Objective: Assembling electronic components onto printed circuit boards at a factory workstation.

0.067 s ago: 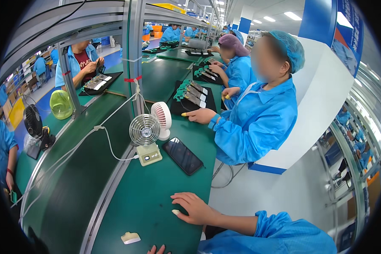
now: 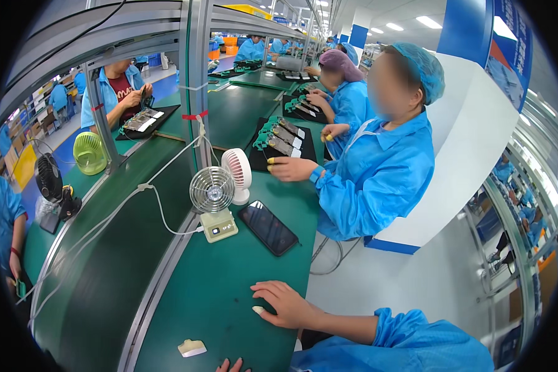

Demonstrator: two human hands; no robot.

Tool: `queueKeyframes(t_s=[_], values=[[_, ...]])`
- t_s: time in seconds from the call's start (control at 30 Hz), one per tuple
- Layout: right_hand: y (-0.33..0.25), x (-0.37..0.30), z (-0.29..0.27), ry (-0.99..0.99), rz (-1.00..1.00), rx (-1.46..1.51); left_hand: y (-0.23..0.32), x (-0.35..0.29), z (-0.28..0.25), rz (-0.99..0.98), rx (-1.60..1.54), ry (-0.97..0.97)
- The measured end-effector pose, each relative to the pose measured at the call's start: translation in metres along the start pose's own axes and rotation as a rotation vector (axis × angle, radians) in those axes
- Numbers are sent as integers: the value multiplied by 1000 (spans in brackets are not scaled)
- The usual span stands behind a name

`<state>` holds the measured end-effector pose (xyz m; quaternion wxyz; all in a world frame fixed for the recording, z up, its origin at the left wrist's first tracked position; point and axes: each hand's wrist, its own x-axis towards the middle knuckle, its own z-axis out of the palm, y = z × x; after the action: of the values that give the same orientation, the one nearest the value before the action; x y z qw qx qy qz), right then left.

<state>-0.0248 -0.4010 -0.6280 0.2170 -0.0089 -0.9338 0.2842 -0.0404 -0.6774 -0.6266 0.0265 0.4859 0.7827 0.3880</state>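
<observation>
My right hand (image 2: 285, 305) rests on the green tabletop (image 2: 229, 279), palm down and fingers loosely stretched to the left. A pale-yellow cover, like a finger cot, is on its thumb, and nothing shows in its grasp. At the bottom edge only a few spread fingertips of my left hand (image 2: 232, 366) come into view; the rest of it is cut off. Left of those fingertips lies a small cream-coloured scrap (image 2: 192, 348), apart from both hands. Beyond my right hand lies a black smartphone (image 2: 268, 227).
A wire-guarded desk fan (image 2: 212, 190) and a white-pink fan (image 2: 237, 177) stand behind the phone, beside a metal post (image 2: 195, 80). White cables (image 2: 115, 211) cross the dark belt (image 2: 111, 279). A co-worker (image 2: 378, 167) sits by a black mat (image 2: 257, 155) holding several green-and-grey parts.
The co-worker's nearer hand has shifted slightly and its fingers have changed pose by the black mat. My own hands look still.
</observation>
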Motion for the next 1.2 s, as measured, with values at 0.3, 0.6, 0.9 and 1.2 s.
queueKeyframes(t_s=[0.3, 0.6, 0.9, 1.2], values=[[3, -2, 1, -2, 11, -9, 4, 1, 0, -28, -13, -12], [-3, 3, 5, 10, -6, -25, 8, -2, -2, -98, 9, 45], [0, 0, 5, 39, -64, -66, 7, -4, -7, -109, -26, -41], [11, -2, 4, -24, -98, -104, 65, -44, -75, 149, 71, 391]])
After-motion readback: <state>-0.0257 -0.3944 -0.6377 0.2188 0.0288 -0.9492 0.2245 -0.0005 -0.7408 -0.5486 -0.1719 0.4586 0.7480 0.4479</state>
